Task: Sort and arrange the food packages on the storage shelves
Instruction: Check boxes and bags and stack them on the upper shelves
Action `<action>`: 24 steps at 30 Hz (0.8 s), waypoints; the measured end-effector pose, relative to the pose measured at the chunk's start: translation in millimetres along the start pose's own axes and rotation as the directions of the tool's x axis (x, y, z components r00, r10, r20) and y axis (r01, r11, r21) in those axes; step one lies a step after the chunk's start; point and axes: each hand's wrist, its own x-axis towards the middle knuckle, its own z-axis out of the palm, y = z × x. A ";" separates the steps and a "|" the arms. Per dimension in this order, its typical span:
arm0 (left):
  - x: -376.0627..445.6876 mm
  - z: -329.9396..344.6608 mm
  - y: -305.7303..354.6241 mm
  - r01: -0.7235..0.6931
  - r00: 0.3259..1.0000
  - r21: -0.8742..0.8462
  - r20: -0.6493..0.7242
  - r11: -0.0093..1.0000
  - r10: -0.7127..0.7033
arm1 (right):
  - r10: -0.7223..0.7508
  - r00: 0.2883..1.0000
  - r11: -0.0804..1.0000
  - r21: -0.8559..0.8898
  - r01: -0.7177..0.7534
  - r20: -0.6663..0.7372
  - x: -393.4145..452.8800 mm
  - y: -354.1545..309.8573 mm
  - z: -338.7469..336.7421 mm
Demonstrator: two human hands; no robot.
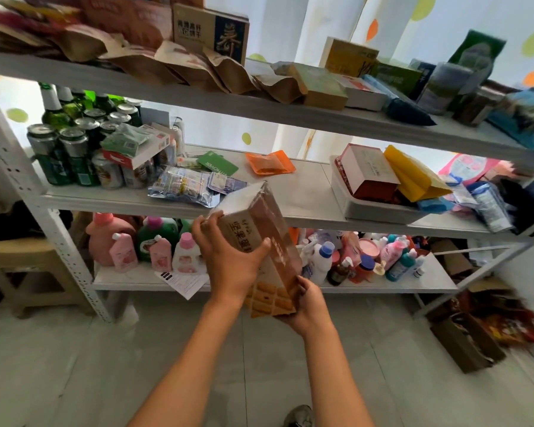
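Head view: both hands hold a tall brown biscuit package (259,241) upright, tilted, in front of the middle shelf (305,195) of the white rack. The left hand (228,257) wraps its front face, fingers clamped round it; the right hand (309,306) cups its lower end. Behind it on that shelf lie an orange pouch (270,163), a green card (218,166) and beer cans (74,155).
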 end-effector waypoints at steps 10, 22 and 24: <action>-13.1 29.7 22.9 -0.220 0.961 0.014 0.177 0.975 0.214 | -0.127 0.989 0.964 0.225 0.142 -0.078 8.6 -14.3 -15.9; 23.4 39.5 67.8 0.054 0.984 0.007 0.171 0.998 -0.055 | -0.610 0.743 0.763 0.048 0.644 -0.274 -37.9 -89.6 -18.9; 31.4 40.7 81.9 0.034 0.977 -0.016 0.211 0.999 -0.030 | -0.660 0.690 0.721 0.008 0.693 -0.298 -52.9 -107.1 -14.9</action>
